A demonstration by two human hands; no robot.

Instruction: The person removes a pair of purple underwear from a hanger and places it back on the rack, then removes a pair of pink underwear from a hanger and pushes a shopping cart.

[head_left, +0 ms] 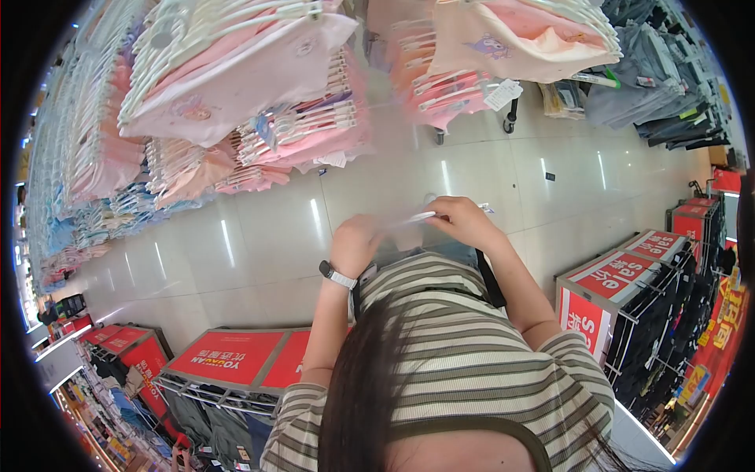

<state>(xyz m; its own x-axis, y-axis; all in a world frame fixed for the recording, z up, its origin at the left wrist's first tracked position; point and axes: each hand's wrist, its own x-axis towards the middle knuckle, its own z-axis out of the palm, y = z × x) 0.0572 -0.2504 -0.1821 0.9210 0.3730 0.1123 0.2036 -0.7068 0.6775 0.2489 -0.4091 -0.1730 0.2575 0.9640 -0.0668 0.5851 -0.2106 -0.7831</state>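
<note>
Both of my hands are raised in front of my striped shirt (440, 315), over the aisle floor. My right hand (469, 223) pinches a thin white strip (422, 216) between thumb and fingers. The strip runs on to the left as a pale blur and meets my left hand (354, 242). That hand is curled closed, its fingertips smeared by motion, and a watch (336, 274) sits on its wrist. What the strip belongs to, I cannot tell.
Pink garments (236, 86) on white hangers fill racks ahead on the left, with more pink garments (519, 43) ahead on the right. Grey clothes (645, 86) hang far right. Red-topped display racks (232, 354) and a sale rack (617, 275) stand near me. A small dark item (550, 177) lies on the tiled floor (271, 236).
</note>
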